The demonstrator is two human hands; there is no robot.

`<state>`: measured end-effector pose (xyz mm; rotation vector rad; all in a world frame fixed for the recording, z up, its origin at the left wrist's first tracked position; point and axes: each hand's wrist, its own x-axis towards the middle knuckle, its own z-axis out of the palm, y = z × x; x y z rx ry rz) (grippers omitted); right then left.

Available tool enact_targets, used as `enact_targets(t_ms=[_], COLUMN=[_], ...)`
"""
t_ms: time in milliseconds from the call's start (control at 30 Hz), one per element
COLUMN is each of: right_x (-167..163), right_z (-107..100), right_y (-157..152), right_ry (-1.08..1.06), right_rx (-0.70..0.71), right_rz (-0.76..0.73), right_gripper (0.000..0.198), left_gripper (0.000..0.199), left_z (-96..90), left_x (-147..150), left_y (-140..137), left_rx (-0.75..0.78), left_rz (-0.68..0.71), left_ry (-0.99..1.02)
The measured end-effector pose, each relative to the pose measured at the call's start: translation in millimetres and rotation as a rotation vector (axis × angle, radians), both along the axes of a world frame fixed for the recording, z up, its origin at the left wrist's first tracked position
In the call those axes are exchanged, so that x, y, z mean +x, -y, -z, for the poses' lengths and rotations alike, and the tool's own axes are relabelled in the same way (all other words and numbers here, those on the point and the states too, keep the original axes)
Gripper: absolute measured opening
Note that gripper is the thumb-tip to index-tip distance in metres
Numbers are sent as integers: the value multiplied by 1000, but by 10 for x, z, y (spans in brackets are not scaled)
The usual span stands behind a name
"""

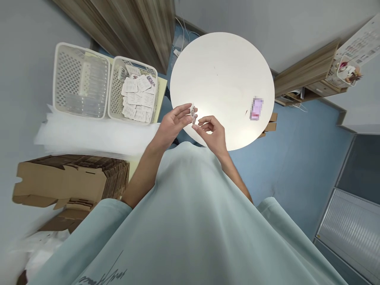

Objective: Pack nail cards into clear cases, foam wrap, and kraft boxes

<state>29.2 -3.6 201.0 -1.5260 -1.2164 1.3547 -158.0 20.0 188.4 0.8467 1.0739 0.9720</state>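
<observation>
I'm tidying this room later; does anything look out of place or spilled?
A small reddish-brown mark lies on the round white table, left of the pixelated purple object, standing out against the pale tabletop. Stain or scrap, I can't tell. Two tinier dark specks sit farther away.

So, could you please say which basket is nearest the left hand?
The basket of printed white pieces; the basket of clear plastic and shelf basket are farther.
</observation>
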Motion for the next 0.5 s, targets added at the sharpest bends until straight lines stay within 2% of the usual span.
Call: enact_targets(t_ms=[133, 267, 367, 500], right_x=[-122, -174, -149, -85], right_z=[-75, -75, -47, 31], right_y=[62, 100, 91, 46], right_ry=[95, 127, 123, 88], right_rx=[79, 105, 91, 42], right_rz=[-38, 4, 60, 109], right_gripper=[42, 32, 32, 36], left_gripper=[73, 72, 68, 52], left_z=[16, 6, 13, 69], left_x=[-12, -51, -103, -163], left_y=[35, 63, 79, 89], left_rx=[25, 36, 38, 24], left_rz=[-12, -23, -43, -157], left_ry=[-63, -130, -174, -220])
